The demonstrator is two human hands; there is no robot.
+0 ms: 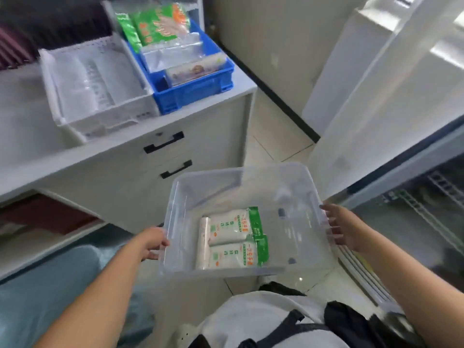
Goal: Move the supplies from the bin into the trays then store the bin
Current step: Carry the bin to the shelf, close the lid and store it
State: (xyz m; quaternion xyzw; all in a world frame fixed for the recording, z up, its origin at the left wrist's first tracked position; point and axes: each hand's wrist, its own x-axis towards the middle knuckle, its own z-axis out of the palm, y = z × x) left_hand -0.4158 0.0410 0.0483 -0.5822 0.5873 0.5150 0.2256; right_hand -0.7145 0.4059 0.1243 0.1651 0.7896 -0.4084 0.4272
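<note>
A single wide-angle head camera looked forward and steeply down from the person's own eye level. It sat close above a clear bin [247, 217], with the counter [22, 126] further off at upper left and the floor [273, 139] beyond.

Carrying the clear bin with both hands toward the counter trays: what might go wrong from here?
1. The left hand and right hand grip only the clear bin's side rims; a tilt could slide the loose packets.
2. The blue tray already looks crowded, so added packets might spill.
3. The white tray overhangs the counter edge and could be knocked.
</note>
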